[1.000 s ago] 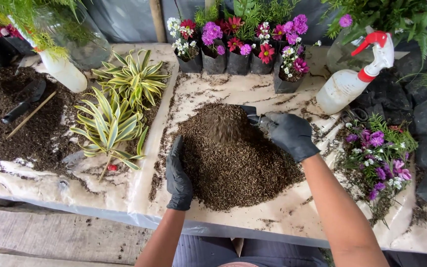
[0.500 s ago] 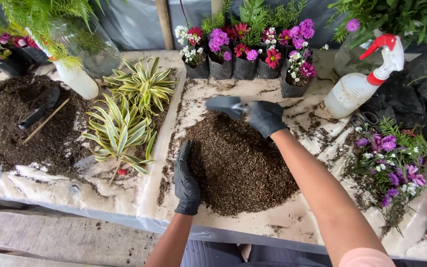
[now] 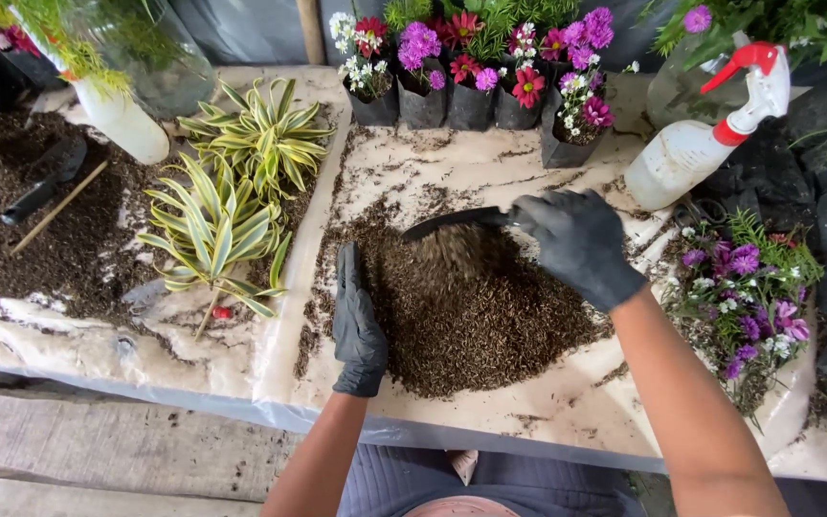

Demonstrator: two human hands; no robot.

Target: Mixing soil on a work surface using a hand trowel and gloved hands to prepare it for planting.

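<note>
- My right hand [image 3: 578, 244], in a black glove, has its grip wrapped tight round the handle of a small dark trowel [image 3: 452, 222]; the blade points left, held level just above the far edge of the soil pile [image 3: 471, 306].
- Soil is on or falling from the blade; the blur there stops me telling which.
- My left hand [image 3: 356, 325], also gloved, lies flat with fingers straight and together, edge pressed against the left side of the soil pile. It pinches nothing.
- The soil pile sits mid-surface on pale plastic sheeting [image 3: 547, 407], near me, between my two hands.
- Left of it: two striped green-and-yellow plants [image 3: 232, 206] lying on the sheeting.
- Far left: a second spread of soil [image 3: 21, 239] with another dark scoop [image 3: 45, 182] and a thin stick on it.
- Far edge: a row of flowering plants in black bags [image 3: 471, 81].
- Far right: a white spray bottle [image 3: 696, 144] with a red trigger, leaning.
- Right: a bunch of purple flowers [image 3: 748, 287], well apart from the pile.
</note>
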